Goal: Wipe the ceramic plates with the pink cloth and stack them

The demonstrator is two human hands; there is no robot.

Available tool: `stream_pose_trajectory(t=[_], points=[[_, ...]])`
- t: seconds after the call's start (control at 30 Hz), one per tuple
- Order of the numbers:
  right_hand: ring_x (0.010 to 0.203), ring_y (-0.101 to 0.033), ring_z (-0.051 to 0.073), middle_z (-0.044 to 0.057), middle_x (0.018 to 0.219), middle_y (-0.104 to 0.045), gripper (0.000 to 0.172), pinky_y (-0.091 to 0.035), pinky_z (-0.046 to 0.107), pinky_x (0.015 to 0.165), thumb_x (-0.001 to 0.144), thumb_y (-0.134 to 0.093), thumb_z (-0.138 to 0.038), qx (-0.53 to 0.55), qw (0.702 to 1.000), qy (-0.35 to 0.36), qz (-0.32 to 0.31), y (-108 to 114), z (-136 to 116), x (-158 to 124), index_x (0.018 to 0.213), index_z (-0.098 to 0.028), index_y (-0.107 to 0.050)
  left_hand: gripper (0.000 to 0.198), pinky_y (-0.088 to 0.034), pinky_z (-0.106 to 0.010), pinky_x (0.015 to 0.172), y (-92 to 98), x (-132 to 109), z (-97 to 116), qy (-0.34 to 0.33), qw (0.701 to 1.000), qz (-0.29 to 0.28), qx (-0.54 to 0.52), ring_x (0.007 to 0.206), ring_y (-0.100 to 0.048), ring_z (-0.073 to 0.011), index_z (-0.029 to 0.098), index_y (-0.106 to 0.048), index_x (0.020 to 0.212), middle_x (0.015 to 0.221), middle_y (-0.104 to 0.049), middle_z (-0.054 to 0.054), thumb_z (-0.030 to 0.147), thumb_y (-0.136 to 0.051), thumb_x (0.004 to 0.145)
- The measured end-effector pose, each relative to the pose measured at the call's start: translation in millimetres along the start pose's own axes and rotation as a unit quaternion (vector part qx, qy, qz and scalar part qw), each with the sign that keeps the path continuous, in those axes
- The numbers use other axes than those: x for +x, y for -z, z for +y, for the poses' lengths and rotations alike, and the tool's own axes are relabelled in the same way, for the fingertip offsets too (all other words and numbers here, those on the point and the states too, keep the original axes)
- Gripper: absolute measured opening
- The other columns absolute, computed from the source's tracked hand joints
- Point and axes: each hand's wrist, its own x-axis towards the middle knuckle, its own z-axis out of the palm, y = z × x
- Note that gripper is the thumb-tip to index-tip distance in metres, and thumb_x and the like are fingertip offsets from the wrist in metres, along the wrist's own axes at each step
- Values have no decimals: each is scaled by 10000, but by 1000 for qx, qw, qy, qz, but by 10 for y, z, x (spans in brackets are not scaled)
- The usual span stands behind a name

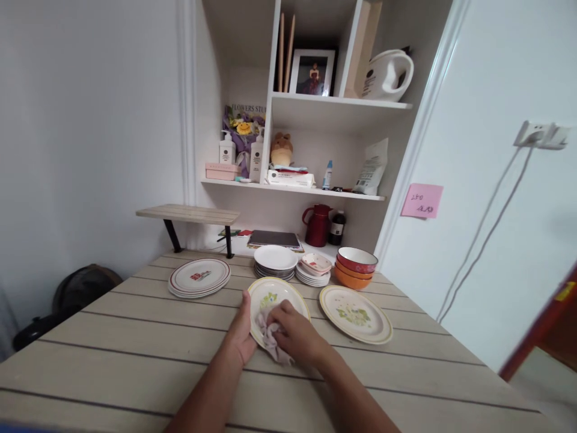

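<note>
A cream plate (273, 294) with a yellow rim and a green motif rests on the wooden table (135, 349) in front of me. My left hand (242, 334) grips its left edge, thumb along the rim. My right hand (295, 332) is closed on a pale pink cloth (270, 337), pressing it onto the plate's near part. A matching plate (356, 313) lies just to the right, apart from both hands.
Behind stand a stack of red-rimmed plates (199, 277), a stack of white plates (275, 261), small dishes (314, 269), and red and orange bowls (357, 267). A low wooden riser (188, 214), a red jug (318, 225) and shelves (293, 188) line the wall.
</note>
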Motion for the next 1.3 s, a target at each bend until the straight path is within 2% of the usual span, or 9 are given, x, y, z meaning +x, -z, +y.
stream_pose_trajectory(t=[0.1, 0.27, 0.4, 0.53, 0.67, 0.8, 0.87, 1.13, 1.3], points=[[1059, -485, 198, 40, 1153, -511, 345, -360, 311, 900, 765, -549, -98, -2, 997, 36, 63, -83, -45, 141, 1057, -266, -625, 677, -464, -469, 996, -34, -15, 4, -6, 1000, 8, 19, 1130, -629, -307, 136, -531, 1340, 1197, -680, -183, 597, -474, 848], [1091, -483, 233, 67, 1168, -537, 272, -356, 342, 912, 845, -562, -209, -43, 983, -108, 140, -5, 201, 240, 1098, -272, -639, 555, -512, -449, 939, -75, -15, -19, -54, 995, 67, 54, 1046, -675, -285, 167, -527, 1337, 1153, -704, -167, 382, -632, 835], [919, -566, 163, 57, 1075, -551, 309, -406, 256, 818, 788, -516, -61, -8, 971, -184, 155, 66, 437, 168, 1012, -222, -656, 588, -532, -452, 907, -64, 5, -56, -108, 981, 142, 80, 963, -705, -294, 139, -541, 1315, 1027, -745, -164, 102, -698, 749], [899, -577, 143, 51, 993, -564, 358, -420, 225, 796, 746, -458, 24, 10, 959, -225, 172, 43, 505, 151, 950, -194, -656, 611, -525, -467, 924, -26, 21, -11, -183, 956, 217, 76, 938, -712, -280, 164, -546, 1311, 923, -768, -117, -17, -617, 733], [869, -584, 156, 57, 994, -575, 338, -417, 239, 731, 759, -476, -4, 4, 951, -255, 175, 12, 450, 172, 959, -205, -659, 581, -495, -460, 984, 8, -39, 168, -229, 936, 256, 73, 1072, -664, -260, 221, -591, 1267, 1037, -757, -71, -29, -562, 743], [866, -601, 169, 39, 1018, -588, 304, -406, 247, 685, 765, -541, -74, -6, 947, -276, 164, 20, 378, 180, 968, -265, -662, 576, -445, -433, 1052, 1, -91, 337, -284, 919, 265, 73, 1304, -486, -230, 279, -613, 1242, 1244, -679, -4, -33, -494, 772], [879, -610, 184, 46, 1050, -590, 284, -414, 259, 685, 770, -560, -109, -13, 945, -287, 158, 33, 346, 189, 977, -276, -661, 579, -428, -452, 1060, -35, -78, 349, -294, 914, 269, 75, 1310, -478, -235, 269, -612, 1251, 1275, -659, -8, -31, -485, 772], [926, -630, 226, 116, 1123, -602, 272, -482, 321, 720, 874, -478, -226, -22, 939, -309, 148, 106, 304, 212, 1113, -202, -606, 627, -420, -500, 1041, -437, 100, 151, -211, 939, 241, 125, 1275, -499, -278, 236, -585, 1299, 1205, -693, -61, -54, -473, 755], [946, -632, 245, 126, 1144, -604, 337, -506, 346, 748, 781, -609, -242, -14, 939, -311, 147, 144, 324, 211, 1115, -192, -613, 828, -363, -484, 1084, -391, 214, 323, -148, 946, 266, 114, 1361, -331, -296, 168, -399, 1444, 1436, -467, -97, -118, -465, 670]])
